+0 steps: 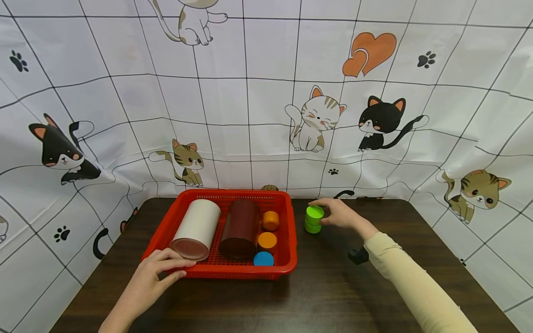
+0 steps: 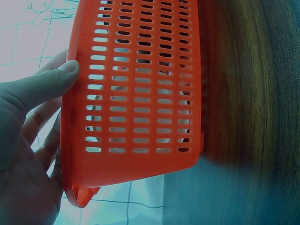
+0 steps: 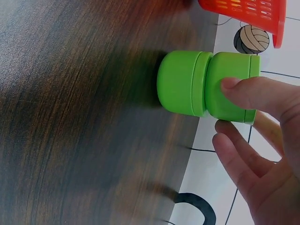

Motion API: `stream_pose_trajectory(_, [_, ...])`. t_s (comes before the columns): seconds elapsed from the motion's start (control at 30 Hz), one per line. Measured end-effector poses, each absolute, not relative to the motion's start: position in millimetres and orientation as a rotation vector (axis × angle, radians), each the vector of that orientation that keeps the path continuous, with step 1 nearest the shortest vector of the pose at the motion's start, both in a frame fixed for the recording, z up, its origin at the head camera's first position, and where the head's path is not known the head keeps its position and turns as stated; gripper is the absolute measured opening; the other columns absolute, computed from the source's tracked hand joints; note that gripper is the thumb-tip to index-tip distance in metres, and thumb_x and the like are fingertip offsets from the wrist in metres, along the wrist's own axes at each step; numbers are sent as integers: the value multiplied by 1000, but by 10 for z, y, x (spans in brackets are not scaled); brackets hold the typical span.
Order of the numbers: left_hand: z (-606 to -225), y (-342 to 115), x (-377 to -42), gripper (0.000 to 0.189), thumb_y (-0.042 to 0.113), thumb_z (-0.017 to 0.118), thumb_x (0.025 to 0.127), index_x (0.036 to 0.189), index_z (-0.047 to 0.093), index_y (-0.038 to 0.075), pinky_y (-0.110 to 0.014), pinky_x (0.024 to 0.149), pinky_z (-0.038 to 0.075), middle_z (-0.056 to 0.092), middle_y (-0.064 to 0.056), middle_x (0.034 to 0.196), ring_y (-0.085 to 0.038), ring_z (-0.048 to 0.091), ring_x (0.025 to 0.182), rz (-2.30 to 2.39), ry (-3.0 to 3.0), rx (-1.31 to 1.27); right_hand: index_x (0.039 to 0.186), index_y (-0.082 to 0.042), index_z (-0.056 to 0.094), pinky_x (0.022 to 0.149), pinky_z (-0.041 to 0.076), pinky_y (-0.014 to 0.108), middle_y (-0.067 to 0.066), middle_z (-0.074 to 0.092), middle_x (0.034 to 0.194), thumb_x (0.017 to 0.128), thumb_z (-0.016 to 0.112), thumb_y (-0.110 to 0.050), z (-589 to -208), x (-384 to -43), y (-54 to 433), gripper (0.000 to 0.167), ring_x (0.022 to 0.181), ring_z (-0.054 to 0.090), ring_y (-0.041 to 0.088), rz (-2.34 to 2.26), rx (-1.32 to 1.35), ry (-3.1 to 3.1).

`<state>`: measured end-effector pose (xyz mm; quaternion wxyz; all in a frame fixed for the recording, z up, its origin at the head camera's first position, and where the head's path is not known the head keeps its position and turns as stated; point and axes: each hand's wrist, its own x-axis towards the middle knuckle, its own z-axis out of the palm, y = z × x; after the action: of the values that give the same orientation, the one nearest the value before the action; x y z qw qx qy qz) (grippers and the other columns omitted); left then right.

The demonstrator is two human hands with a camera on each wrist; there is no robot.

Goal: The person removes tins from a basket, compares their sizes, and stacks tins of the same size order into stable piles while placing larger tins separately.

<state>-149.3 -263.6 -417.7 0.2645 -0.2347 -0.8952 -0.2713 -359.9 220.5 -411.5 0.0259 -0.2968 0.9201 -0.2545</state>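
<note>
Two small green jars [image 1: 314, 219] stand stacked on the table to the right of a red plastic basket [image 1: 285, 264]. My right hand [image 1: 339, 213] pinches the upper jar [image 3: 229, 65], the thumb on its side and other fingers around it. Below it, the lower green jar [image 3: 180, 84] rests on the tabletop. My left hand [image 1: 151, 277] holds the basket's near rim at the left corner, with the thumb [image 2: 65, 72] outside and the fingers behind the rim. Inside the basket lie a white cylinder [image 1: 197, 224], a dark brown cylinder [image 1: 241, 226], two orange jars [image 1: 270, 221] and a blue-topped piece [image 1: 263, 259].
A dark wood-grain table [image 1: 325, 296] carries everything. White cloth [image 1: 266, 101] printed with cats and grid lines hangs behind and at both sides of it. A small black shape [image 1: 358, 255] shows under the right forearm.
</note>
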Motion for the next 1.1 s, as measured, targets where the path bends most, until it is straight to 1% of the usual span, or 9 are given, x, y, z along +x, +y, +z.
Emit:
stream_pose_trajectory(0.3, [-4179,-2639,-1496,49,1,86,64,100,78,33,-20,70,45,62,21,90,3,49,88,-735,-2432,-621,136,-11,58,86,56,43,14,62,131,81,80,-9,-4102,-3585,2196,60,104,65,27,-775,-889,2858])
stream_pose_trajectory(0.4, [-4185,-2641,-1502,50,0,87,64,100,77,33,-20,71,45,62,21,90,3,49,88,-738,-2428,-621,136,-12,59,87,54,43,12,63,131,81,81,-11,-4103,-3588,2206,60,104,64,25,-764,-884,2864])
stream_pose_trajectory(0.63, [-4186,-2640,-1502,50,0,87,63,100,78,33,-19,71,45,62,21,89,3,50,88,-733,-2420,-624,136,-6,57,83,56,38,14,63,130,80,82,-13,-4099,-3601,2202,61,98,66,23,-796,-889,2823])
stream_pose_trajectory(0.7, [-4185,-2638,-1505,50,0,87,63,100,78,33,-19,71,45,62,21,90,3,50,88,-731,-2420,-626,136,-5,56,84,56,40,14,63,129,80,82,-15,-4090,-3595,2201,63,97,67,24,-795,-883,2812])
stream_pose_trajectory(0.83, [-4184,-2637,-1507,50,0,86,64,100,78,33,-19,71,45,62,21,90,3,49,88,-730,-2425,-630,137,-6,55,90,54,47,14,63,128,79,84,-24,-4049,-3590,2199,67,100,65,23,-759,-870,2824])
stream_pose_trajectory(0.9, [-4186,-2639,-1507,49,0,87,64,100,78,32,-19,70,45,61,22,89,3,49,87,-727,-2424,-630,138,-6,53,91,53,50,17,62,128,79,84,-27,-4021,-3592,2195,70,101,65,25,-752,-881,2827])
stream_pose_trajectory(1.03, [-4191,-2642,-1506,48,1,86,64,100,78,31,-19,69,45,61,22,90,3,49,86,-722,-2426,-623,140,-4,52,93,52,50,20,62,126,81,83,-28,-3951,-3604,2177,71,105,65,31,-748,-924,2853])
stream_pose_trajectory(1.1, [-4192,-2639,-1503,48,1,86,64,100,78,31,-20,68,45,62,22,90,3,49,86,-724,-2429,-621,140,-3,51,96,51,50,20,61,128,81,82,-28,-3919,-3613,2168,71,110,64,34,-743,-947,2863])
